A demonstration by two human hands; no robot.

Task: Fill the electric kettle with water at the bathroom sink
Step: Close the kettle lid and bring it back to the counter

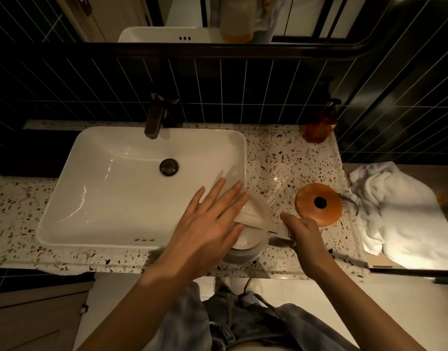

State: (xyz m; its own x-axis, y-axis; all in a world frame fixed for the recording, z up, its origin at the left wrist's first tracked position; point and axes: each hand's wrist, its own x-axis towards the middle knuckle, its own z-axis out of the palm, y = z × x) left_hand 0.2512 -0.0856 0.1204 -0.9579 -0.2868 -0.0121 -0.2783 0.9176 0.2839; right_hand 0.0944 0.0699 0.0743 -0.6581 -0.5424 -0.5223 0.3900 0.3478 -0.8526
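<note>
A white electric kettle (253,239) stands on the terrazzo counter (281,158) at the sink's front right corner, its lid tilted up. My right hand (302,231) is closed around the kettle's handle. My left hand (207,224) lies flat with fingers spread over the kettle's lid, hiding part of it. The white rectangular sink (111,178) lies to the left, with a dark drain plug (169,167). A dark faucet (156,117) stands behind the basin; no water runs from it.
The kettle's round orange base (318,204) with a cord sits on the counter right of the kettle. An amber pump bottle (321,122) stands at the back right. A crumpled white towel (395,211) lies further right. Dark tiled wall and mirror behind.
</note>
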